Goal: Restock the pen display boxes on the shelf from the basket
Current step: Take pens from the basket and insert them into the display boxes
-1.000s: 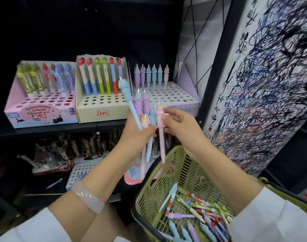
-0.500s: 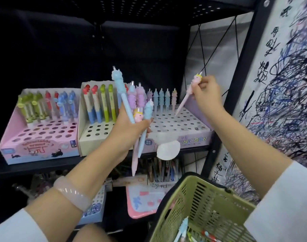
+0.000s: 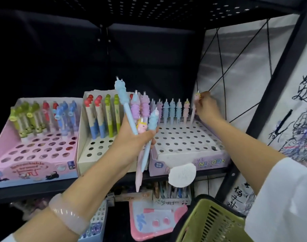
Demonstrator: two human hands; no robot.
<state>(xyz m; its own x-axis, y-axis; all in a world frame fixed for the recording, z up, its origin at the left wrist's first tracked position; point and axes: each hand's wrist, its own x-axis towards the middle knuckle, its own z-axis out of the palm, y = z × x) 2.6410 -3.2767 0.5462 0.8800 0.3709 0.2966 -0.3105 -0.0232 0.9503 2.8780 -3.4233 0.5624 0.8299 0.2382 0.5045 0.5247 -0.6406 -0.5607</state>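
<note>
Three pen display boxes stand on the black shelf: a pink one (image 3: 32, 165) at left, a cream one (image 3: 95, 151) in the middle, a lilac unicorn box (image 3: 187, 142) at right. My left hand (image 3: 133, 140) grips a bunch of unicorn pens (image 3: 144, 117) in front of the cream and lilac boxes. My right hand (image 3: 206, 106) pinches a pink unicorn pen (image 3: 194, 110) by its top, standing it at the right end of the lilac box's back row. The green basket (image 3: 210, 222) shows its rim at the bottom right.
A row of several unicorn pens (image 3: 172, 110) fills the lilac box's back row; most of its holes are bare. A black shelf post (image 3: 264, 109) and a scribbled white board (image 3: 299, 130) stand to the right. Below the shelf lie more stationery and a pink pouch (image 3: 156, 219).
My right hand took one pink pen from the bunch, carried it up and right, and now lowers it upright at the back row's right end. The view rose, so the basket mostly left the frame.
</note>
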